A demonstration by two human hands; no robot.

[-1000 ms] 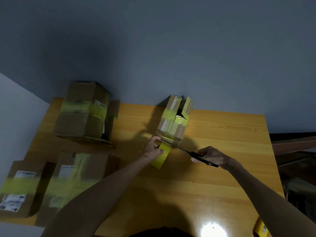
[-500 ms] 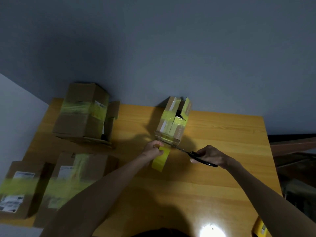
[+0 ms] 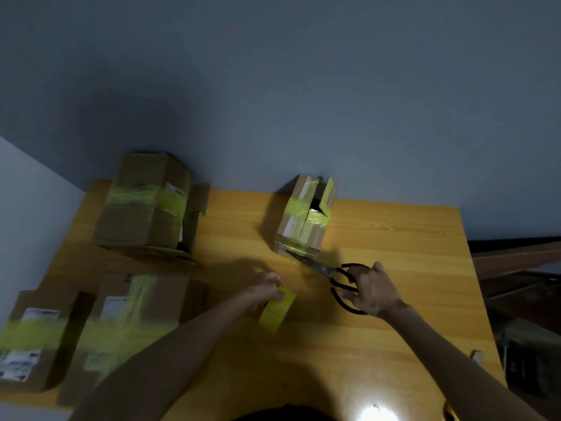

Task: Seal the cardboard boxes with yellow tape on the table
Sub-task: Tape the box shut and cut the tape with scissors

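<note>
Lying along the wooden table's [image 3: 394, 238] left side: three taped cardboard boxes [image 3: 133, 323]; left hand [image 3: 264, 291] pinches yellow tape [image 3: 277, 309], apart from the small taped box [image 3: 305, 220] centre-rear; scissors [image 3: 321, 268] point at its near bottom edge; right hand [image 3: 372, 291] grips their handles.

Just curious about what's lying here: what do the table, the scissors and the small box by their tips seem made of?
Table: wood or wood-look laminate, glossy; grain lines and a lamp glare show. Scissors: dull dark metal blades, black loop handles, perhaps coated. Small box: matte brown cardboard with creased flaps, banded in shiny yellow tape.
</note>
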